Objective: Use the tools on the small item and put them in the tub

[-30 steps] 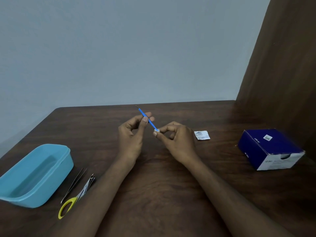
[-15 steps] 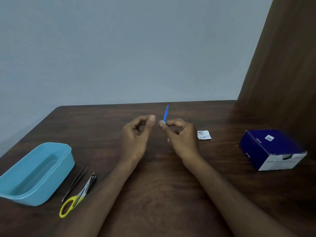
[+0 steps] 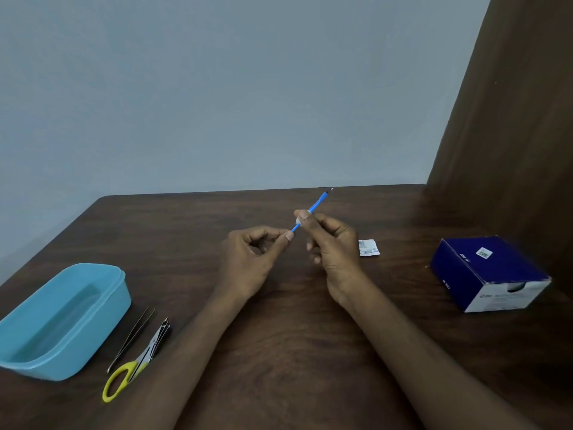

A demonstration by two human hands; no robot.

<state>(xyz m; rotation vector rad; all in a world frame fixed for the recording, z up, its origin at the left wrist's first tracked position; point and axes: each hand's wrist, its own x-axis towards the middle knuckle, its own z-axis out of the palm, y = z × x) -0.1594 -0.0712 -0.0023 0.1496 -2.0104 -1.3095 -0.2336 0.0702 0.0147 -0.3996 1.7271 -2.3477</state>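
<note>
My right hand pinches a thin blue stick-like tool near its lower end, above the middle of the dark wooden table. The tool slants up and to the right, its small dark tip toward the far table edge. My left hand hovers just left of it with fingers curled and thumb meeting forefinger; its fingertips lie right by the tool's lower end, and contact cannot be made out. A small white torn packet lies on the table just right of my right hand.
A light blue plastic tub sits at the left front. Beside it lie metal tweezers and yellow-handled scissors. A dark blue and white box stands at the right. A brown wooden panel rises at the right rear.
The blue tool swung from slanting up-left, through upright, to slanting up-right. My left hand let go of it a second ago; only my right hand holds it now.
</note>
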